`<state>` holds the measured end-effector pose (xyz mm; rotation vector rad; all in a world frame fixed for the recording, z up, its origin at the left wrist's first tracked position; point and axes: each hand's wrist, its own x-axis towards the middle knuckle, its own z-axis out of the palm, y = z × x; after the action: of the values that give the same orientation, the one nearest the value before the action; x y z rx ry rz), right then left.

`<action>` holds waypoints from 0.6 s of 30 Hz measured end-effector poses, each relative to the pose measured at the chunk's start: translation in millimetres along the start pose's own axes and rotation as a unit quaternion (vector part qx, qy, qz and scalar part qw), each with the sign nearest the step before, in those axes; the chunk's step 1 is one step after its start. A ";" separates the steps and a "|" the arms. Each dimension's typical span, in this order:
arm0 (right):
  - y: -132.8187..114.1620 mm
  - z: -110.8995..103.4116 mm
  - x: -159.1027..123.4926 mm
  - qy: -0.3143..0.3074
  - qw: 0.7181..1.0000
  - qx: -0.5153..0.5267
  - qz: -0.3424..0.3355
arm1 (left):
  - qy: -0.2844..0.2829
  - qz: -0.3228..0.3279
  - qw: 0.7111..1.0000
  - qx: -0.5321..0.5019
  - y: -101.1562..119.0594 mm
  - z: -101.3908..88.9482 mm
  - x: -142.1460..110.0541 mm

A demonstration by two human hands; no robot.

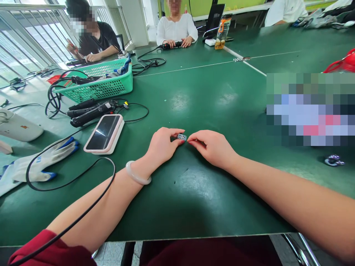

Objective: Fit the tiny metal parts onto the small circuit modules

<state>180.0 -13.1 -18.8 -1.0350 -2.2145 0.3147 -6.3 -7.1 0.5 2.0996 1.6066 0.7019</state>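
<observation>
My left hand (161,146) pinches a small flat rectangular piece (181,137), patterned in dark and pale blue like a tiny circuit board, between thumb and fingertips. Just to its right, my right hand (216,147) is closed in a pinch, its fingertips a small gap away from the piece. What those fingers hold, if anything, is too small to make out. Both hands rest low over the green table (194,207). On my left wrist sits a pale bangle (135,174).
To the left lie a phone in a pink case (104,133), white-blue gloves (39,162), a black corded tool (94,112) and a green basket (97,85). A black cable (69,184) loops across my left forearm. Purple metallic object (334,160) at right. Several people sit around the table.
</observation>
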 end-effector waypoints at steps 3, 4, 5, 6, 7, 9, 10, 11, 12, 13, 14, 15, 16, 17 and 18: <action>-0.6 0.2 0.1 0.004 1.000 0.007 0.021 | -0.002 -0.001 1.000 -0.031 0.8 1.1 -0.4; -0.7 0.1 0.2 0.005 0.999 0.011 0.033 | -0.006 0.000 0.999 -0.049 0.7 1.7 -0.4; -0.8 -0.1 0.2 0.007 0.999 0.015 0.046 | -0.011 0.003 0.998 -0.069 0.5 2.4 -0.3; -0.8 -0.4 0.2 0.009 0.998 0.019 0.057 | -0.016 0.006 0.996 -0.090 0.3 3.1 -0.3; -0.7 -0.7 0.2 0.010 0.997 0.023 0.066 | -0.020 0.009 0.994 -0.107 0.1 3.7 -0.3; -0.3 -1.2 0.1 0.012 0.997 0.028 0.073 | -0.023 0.011 0.991 -0.130 0.1 4.3 -0.4; -0.1 -1.4 0.0 0.011 0.997 0.029 0.073 | -0.024 0.009 0.991 -0.135 0.2 4.4 -0.5; 0.1 -1.6 -0.1 0.010 0.997 0.028 0.072 | -0.025 0.006 0.990 -0.138 0.4 4.4 -0.6; 0.3 -1.6 -0.3 0.010 0.997 0.026 0.070 | -0.027 0.003 0.990 -0.141 0.6 4.3 -0.7; 0.5 -1.6 -0.5 0.010 0.997 0.023 0.068 | -0.029 0.001 0.989 -0.145 0.7 4.4 -0.8; 0.6 -1.6 -0.6 0.010 0.998 0.018 0.066 | -0.029 -0.002 0.989 -0.147 0.7 4.5 -0.9; 0.6 -1.6 -0.8 0.010 0.998 0.013 0.065 | -0.026 -0.003 0.989 -0.149 0.6 4.7 -0.9; 0.6 -1.5 -0.9 0.011 0.998 0.008 0.064 | -0.022 -0.004 0.989 -0.148 0.4 4.9 -0.9; 0.5 -1.5 -0.9 0.011 0.998 0.003 0.063 | -0.017 -0.004 0.989 -0.146 0.3 5.1 -0.9; 0.4 -1.5 -0.9 0.012 0.998 -0.001 0.061 | -0.012 -0.004 0.990 -0.142 0.2 5.3 -0.9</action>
<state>181.7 -13.6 -18.3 -1.1710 -2.1354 0.3526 -3.1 -8.1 -3.8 1.8867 1.4077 0.8446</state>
